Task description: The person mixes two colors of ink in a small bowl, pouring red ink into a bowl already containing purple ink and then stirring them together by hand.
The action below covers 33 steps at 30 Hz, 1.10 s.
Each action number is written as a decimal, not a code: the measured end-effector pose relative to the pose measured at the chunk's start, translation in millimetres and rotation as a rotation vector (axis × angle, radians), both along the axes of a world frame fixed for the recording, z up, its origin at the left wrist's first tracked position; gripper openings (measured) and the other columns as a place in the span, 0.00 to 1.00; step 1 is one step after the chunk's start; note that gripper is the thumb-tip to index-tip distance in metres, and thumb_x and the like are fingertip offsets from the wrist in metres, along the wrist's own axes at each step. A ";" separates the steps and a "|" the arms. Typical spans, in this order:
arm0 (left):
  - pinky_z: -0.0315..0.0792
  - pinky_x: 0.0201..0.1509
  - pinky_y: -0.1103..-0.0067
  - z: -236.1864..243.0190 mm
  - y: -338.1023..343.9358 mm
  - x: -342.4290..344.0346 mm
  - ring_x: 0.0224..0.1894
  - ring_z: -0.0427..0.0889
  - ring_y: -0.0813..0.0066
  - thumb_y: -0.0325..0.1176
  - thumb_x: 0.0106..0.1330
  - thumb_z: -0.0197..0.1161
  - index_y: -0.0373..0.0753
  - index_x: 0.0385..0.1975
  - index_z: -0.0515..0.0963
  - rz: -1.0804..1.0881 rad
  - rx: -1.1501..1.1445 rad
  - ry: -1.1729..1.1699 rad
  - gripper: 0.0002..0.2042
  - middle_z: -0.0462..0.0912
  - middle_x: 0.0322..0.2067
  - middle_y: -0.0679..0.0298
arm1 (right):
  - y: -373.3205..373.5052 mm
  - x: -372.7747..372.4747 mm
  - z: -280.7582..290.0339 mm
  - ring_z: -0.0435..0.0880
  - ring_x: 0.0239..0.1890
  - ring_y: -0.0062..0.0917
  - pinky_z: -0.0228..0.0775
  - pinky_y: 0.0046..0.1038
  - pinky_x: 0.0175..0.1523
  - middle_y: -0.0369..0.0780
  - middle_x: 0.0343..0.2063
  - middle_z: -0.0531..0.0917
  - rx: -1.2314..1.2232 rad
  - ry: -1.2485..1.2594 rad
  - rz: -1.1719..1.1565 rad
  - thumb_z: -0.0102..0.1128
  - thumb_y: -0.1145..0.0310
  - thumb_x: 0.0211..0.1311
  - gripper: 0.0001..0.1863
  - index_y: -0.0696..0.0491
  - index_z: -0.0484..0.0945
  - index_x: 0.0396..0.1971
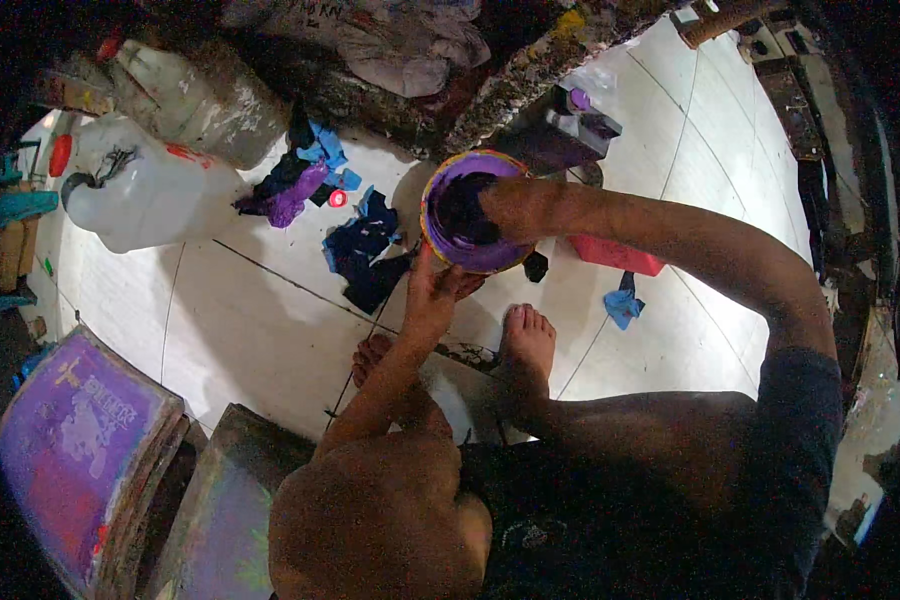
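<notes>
Steadying a round purple bowl (pixel 495 257) with a yellow-orange rim, using the left hand (pixel 433 300), with fingers (pixel 465 285) partly curled around the near side and gripping it there. Reaching down into the same bowl with the right hand (pixel 510 210), with fingertips hidden in the dark purple interior; impossible to tell how far open, or whether holding anything. Also hard to tell whether resting on the white tiled floor (pixel 270 335) or raised just above it.

Just right of the right-hand fingers, partly under the right forearm (pixel 660 220): a bright red box-shaped object (pixel 625 257), with a crumpled blue scrap (pixel 623 305) near it. Beyond those fingers, a dark grey plastic can (pixel 560 145) with a purple cap (pixel 579 99).

Left of the left-hand fingers, torn navy scraps (pixel 358 250), a small red round cap (pixel 338 199) and a crumpled purple piece (pixel 292 200). Well farther left, a large translucent white jug (pixel 165 195). Nearer the body than the left-hand fingers, bare feet (pixel 530 350) and, well left, a purple-stained framed panel (pixel 90 420).
</notes>
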<state>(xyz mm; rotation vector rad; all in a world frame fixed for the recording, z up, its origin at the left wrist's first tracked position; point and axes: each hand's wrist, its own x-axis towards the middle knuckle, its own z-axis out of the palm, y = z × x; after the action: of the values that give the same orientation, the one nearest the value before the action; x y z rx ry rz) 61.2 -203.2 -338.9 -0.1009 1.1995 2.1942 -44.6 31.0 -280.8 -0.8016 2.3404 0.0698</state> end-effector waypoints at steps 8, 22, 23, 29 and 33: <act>0.80 0.58 0.67 -3.9 -0.9 3.0 0.49 0.86 0.60 0.30 0.76 0.55 0.41 0.74 0.47 -0.007 -0.092 0.151 0.31 0.83 0.47 0.48 | -21.4 3.0 22.1 0.89 0.39 0.45 0.83 0.44 0.47 0.52 0.31 0.87 -0.005 -0.032 -0.190 0.59 0.69 0.57 0.11 0.59 0.82 0.37; 0.80 0.57 0.67 -8.7 -0.4 4.4 0.54 0.82 0.60 0.31 0.74 0.60 0.41 0.76 0.51 -0.010 -0.075 -0.017 0.34 0.70 0.64 0.54 | 25.8 -8.6 -64.7 0.87 0.45 0.40 0.80 0.41 0.52 0.48 0.41 0.86 -0.247 -0.049 -0.369 0.58 0.64 0.63 0.16 0.53 0.81 0.48; 0.80 0.56 0.67 -6.4 -9.2 6.1 0.54 0.82 0.60 0.31 0.74 0.60 0.41 0.76 0.51 0.018 -0.116 0.011 0.34 0.70 0.64 0.53 | -12.6 -2.4 -30.8 0.88 0.40 0.42 0.82 0.42 0.45 0.50 0.36 0.87 -0.099 0.116 -0.185 0.62 0.64 0.57 0.15 0.56 0.83 0.42; 0.81 0.58 0.65 -5.3 -2.6 3.5 0.51 0.84 0.60 0.28 0.76 0.55 0.43 0.74 0.47 0.002 -0.034 0.083 0.31 0.80 0.53 0.51 | 2.6 -8.1 25.5 0.89 0.37 0.42 0.84 0.43 0.40 0.53 0.32 0.87 0.184 0.075 -0.019 0.68 0.65 0.51 0.16 0.60 0.84 0.36; 0.80 0.59 0.66 -37.8 2.2 8.7 0.50 0.84 0.60 0.28 0.76 0.54 0.44 0.74 0.48 0.008 0.124 0.021 0.31 0.80 0.52 0.52 | -27.9 1.9 21.8 0.89 0.38 0.42 0.84 0.43 0.42 0.53 0.31 0.87 0.107 0.057 -0.093 0.68 0.65 0.51 0.15 0.59 0.84 0.36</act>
<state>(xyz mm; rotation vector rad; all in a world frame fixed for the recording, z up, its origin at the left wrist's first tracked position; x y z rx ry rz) 69.9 -201.0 -376.6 -0.0313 1.0736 2.2759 -42.6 3.2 -258.9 -0.6454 2.4017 0.1786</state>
